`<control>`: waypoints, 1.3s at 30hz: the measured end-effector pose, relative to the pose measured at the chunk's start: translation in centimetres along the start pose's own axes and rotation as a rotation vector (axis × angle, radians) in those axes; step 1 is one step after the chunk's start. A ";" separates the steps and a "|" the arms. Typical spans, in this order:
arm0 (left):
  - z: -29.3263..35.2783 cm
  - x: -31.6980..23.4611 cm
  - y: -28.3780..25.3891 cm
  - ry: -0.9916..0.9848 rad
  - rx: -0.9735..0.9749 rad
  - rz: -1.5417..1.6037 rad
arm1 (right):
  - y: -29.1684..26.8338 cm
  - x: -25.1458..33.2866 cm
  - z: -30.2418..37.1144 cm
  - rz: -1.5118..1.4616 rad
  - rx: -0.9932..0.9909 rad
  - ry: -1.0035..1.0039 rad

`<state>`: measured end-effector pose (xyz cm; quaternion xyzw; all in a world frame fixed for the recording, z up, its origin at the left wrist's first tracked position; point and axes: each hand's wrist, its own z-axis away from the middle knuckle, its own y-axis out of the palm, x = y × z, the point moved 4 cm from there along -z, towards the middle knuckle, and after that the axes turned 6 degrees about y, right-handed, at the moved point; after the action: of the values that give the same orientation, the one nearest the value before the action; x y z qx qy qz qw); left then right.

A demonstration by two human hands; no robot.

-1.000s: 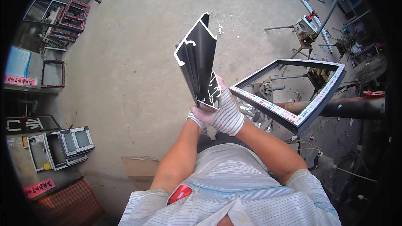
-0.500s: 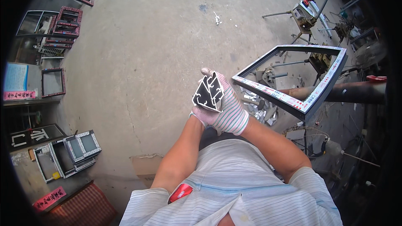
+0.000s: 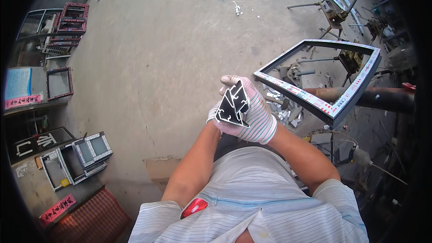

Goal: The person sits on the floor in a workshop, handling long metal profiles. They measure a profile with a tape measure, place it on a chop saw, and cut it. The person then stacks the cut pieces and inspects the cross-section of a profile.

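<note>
In front of my body I hold a short cut of aluminium window profile, its dark end face turned up toward me. Bright bare-metal edges outline its hollow chambers and hooked grooves. My right hand, in a white knitted glove with thin green stripes, is closed round its right side, fingers curling behind it. My left hand, gloved too, grips it from the left and below; most of its fingers are hidden behind the profile and the other hand.
To the right, a dark window frame with printed film rests on a rusty pipe-like support. Metal offcuts lie beneath it. Machines on stands are farther right. Framed window samples and a cardboard piece lie left.
Both hands and the profile have shifted slightly right and down in the picture, and the profile has tilted a little. The surroundings have shifted too, as my head moved. The grip stays closed.
</note>
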<state>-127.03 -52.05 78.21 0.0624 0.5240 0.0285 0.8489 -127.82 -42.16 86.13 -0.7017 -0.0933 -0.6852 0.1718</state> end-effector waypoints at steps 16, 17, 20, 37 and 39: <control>0.2 5.1 -1.3 0.050 0.208 0.603 | -1.1 -0.5 -0.8 0.101 -0.027 -0.063; 0.1 4.7 -1.3 0.144 0.228 0.381 | -1.0 -0.3 -0.9 0.129 -0.023 -0.094; -0.4 3.4 -0.9 0.278 0.323 0.413 | -0.2 -1.3 -0.8 -0.076 0.004 0.055; 0.2 3.6 -1.2 0.264 0.487 0.642 | 0.2 0.8 1.1 0.144 -0.102 -0.198; -0.2 4.1 -1.0 0.304 0.510 0.470 | -0.3 0.9 1.3 0.263 -0.093 -0.250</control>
<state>-125.43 -52.59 74.33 0.3855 0.6056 0.1000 0.6890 -126.68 -41.54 87.09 -0.7948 0.0103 -0.5677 0.2142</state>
